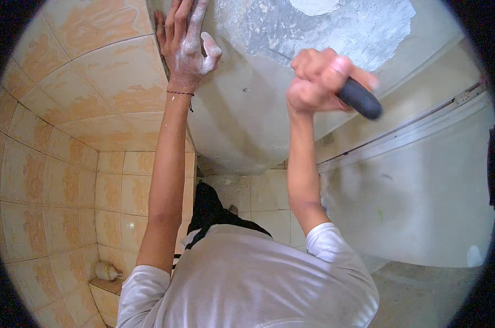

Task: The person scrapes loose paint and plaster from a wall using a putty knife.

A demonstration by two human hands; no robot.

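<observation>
Fingers (188,22) of left hand (184,46) spread flat, released, dusted white, pressed on grey plaster wall (242,109) at its edge beside tan tiled wall (83,93). Right hand (313,82) clenched around dark tool handle (358,98), held against the plaster wall below the peeled patch (340,27). Thin bracelet (180,93) on left wrist.

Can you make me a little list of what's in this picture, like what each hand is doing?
place: tiled room with a plastered wall
left hand: left hand, dusty white, flat against the wall by the tiles
right hand: right hand closed round a dark tool handle
wall surface: grey patch where the coating has come off
wrist: thin cord bracelet on the left arm
clothes: white t-shirt
</observation>
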